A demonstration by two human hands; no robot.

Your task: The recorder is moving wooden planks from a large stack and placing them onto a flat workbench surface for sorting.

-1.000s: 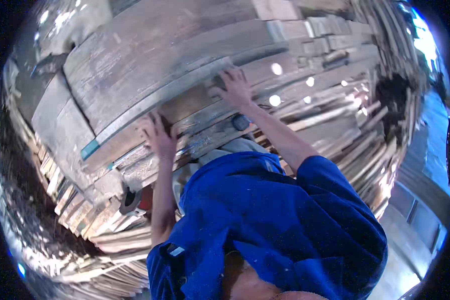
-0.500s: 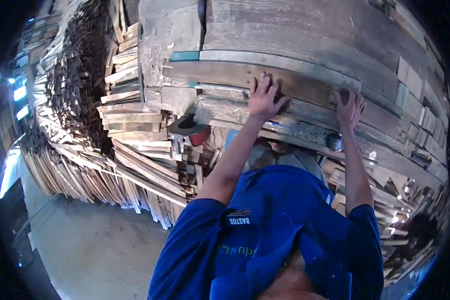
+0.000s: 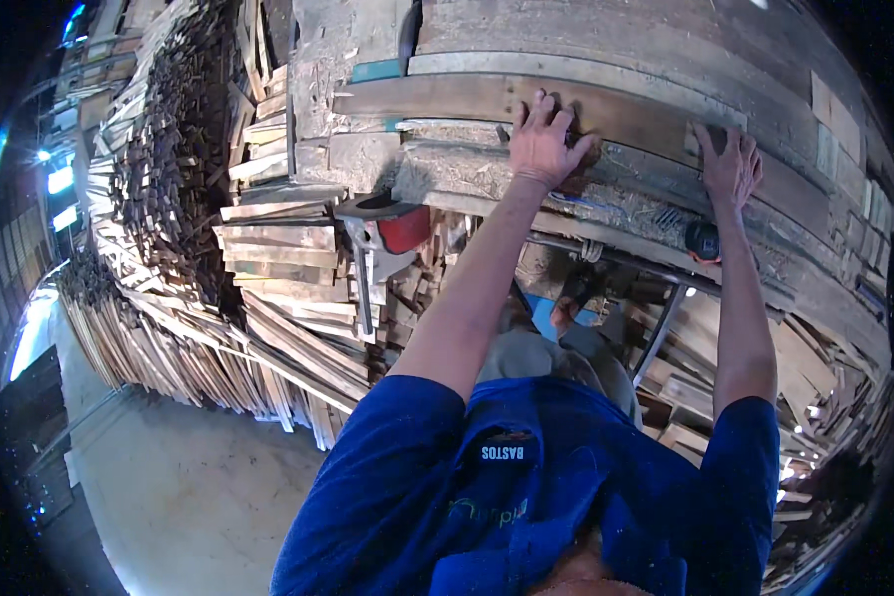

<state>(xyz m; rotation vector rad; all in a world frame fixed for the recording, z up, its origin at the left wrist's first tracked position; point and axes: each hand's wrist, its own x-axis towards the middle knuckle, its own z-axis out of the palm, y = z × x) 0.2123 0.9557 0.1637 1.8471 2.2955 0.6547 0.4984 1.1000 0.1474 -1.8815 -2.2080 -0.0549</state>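
The brown plank (image 3: 427, 97) lies lengthwise on the wooden tabletop (image 3: 666, 40), just on the near side of a paler strip (image 3: 566, 70) whose left end meets a teal block (image 3: 377, 71). The left hand (image 3: 546, 144) rests palm down on the plank's near edge, its fingers spread well apart across the wood and closed around nothing. The right hand (image 3: 730, 171) is at the plank's right end, fingers parted and slightly bent; whether they grip that end cannot be told. Compared with half a second ago, both hands keep the same places along the plank, the left one still just right of the small dark holes; plank and hands now sit higher in the view, which has tipped toward the body. More shows below the tabletop's near edge: a dark metal bar (image 3: 656, 268), grey trousers (image 3: 551, 368) and a foot (image 3: 564, 313) beside something blue. The grey bracket with its red part (image 3: 404, 230) is also seen more fully. The black round object (image 3: 702, 238) remains near the right wrist, and stacked boards (image 3: 278, 248) stand at left.
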